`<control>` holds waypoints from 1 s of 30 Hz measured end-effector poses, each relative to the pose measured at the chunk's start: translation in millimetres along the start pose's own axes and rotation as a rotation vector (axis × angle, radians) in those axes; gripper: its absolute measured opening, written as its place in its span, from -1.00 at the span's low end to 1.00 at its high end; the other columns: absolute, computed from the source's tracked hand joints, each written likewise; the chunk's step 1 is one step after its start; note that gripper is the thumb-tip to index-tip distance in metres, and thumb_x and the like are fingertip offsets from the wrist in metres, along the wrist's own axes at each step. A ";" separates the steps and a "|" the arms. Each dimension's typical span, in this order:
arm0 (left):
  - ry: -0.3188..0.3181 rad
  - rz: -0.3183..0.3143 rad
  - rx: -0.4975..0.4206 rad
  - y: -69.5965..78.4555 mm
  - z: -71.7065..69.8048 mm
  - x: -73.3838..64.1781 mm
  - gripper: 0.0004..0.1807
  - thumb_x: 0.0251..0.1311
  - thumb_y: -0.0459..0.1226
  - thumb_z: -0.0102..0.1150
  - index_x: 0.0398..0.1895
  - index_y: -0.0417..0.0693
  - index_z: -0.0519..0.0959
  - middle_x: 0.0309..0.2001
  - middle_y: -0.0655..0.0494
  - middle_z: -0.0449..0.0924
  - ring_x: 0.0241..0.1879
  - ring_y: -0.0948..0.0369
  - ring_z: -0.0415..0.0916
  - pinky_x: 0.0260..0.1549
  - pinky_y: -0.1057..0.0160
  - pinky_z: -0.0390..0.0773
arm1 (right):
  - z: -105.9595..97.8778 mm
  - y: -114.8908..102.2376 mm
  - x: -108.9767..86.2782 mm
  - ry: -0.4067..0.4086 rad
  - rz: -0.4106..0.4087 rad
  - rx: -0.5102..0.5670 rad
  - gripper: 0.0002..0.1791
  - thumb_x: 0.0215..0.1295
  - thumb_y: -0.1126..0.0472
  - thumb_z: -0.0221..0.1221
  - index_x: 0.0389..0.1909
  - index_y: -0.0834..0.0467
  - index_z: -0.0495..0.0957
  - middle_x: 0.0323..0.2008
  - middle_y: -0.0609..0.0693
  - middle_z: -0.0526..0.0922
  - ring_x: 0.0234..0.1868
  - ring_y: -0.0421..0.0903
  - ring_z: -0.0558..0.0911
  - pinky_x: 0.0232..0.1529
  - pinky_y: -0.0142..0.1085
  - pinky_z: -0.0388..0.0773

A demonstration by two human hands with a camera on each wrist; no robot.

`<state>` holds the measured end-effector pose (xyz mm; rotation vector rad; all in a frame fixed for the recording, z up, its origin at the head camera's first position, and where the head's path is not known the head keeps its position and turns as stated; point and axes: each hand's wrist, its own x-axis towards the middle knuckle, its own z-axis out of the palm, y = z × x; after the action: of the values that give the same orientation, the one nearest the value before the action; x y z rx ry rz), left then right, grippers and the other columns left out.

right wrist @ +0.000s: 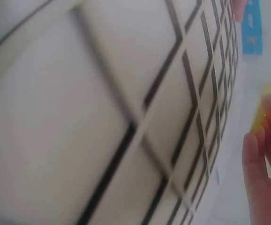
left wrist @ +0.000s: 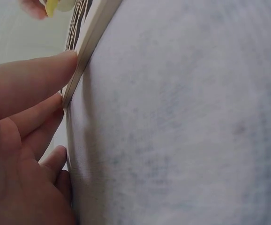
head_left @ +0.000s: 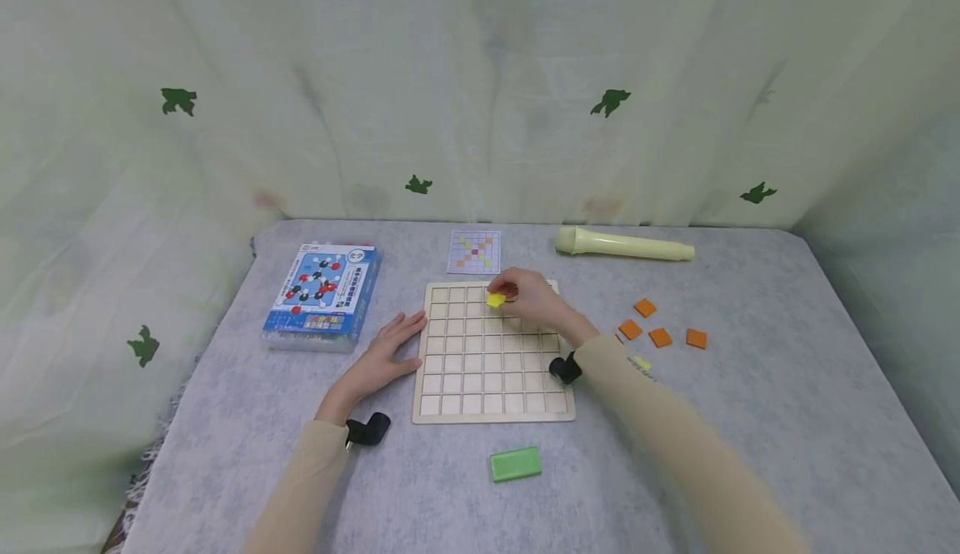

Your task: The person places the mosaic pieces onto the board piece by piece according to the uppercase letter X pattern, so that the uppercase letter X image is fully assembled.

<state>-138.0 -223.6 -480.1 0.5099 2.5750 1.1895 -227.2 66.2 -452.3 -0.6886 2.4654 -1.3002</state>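
Observation:
A wooden grid board [head_left: 493,418] lies in the middle of the table, its square cells divided by thin raised strips. My right hand [head_left: 528,297] is over the board's far part and pinches a small yellow square tile [head_left: 495,300] between thumb and fingers. In the right wrist view the yellow tile [right wrist: 260,110] is held on edge above the cells. My left hand [head_left: 384,351] rests at the board's left edge with fingers spread. The left wrist view shows the fingertips [left wrist: 70,60] touching the side of the wooden frame.
Several orange tiles [head_left: 660,337] and a yellow one [head_left: 642,363] lie right of the board. Behind it are a pattern card [head_left: 474,252] and a pale yellow microphone-shaped object [head_left: 626,244]. A blue box [head_left: 322,291] stands at left, a green block [head_left: 515,464] in front.

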 end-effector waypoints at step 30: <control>0.001 0.016 0.031 -2.2 2.2 -2.6 -0.28 0.25 -0.30 0.19 0.43 -0.25 0.16 0.48 -0.08 -0.01 0.45 -0.15 -0.32 0.29 -0.27 -0.25 | 55.1 -28.5 36.6 -0.097 -0.119 -0.369 -0.65 0.08 0.55 0.10 -0.12 0.26 0.65 -0.20 0.02 0.60 -0.14 -0.09 0.53 -0.03 -0.32 0.45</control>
<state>-135.3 -224.5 -483.0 0.5371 2.5983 1.1572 -225.8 -5.4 -460.3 -0.9719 2.6433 -0.8275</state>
